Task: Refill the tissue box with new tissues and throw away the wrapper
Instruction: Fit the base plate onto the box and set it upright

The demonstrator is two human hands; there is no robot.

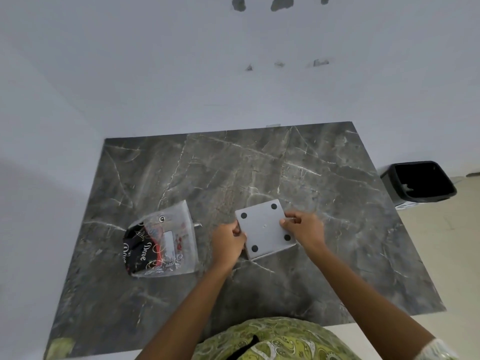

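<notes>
Grey tissue box, four feet, two hands.

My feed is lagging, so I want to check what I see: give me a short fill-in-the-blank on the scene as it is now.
1. Both hands hold the grey tissue box, whose upturned face shows ____ black dots.
2. The tissue pack lies to the ____ of the box.
3. The black bin stands on the ____, beside the marble table.

Missing words: four; left; floor

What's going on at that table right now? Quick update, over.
Both hands, left and right, grip the grey tissue box, its four-dotted underside up. Tissue pack still wrapped, left of it. Bin waits right. Nothing in the way.
</notes>
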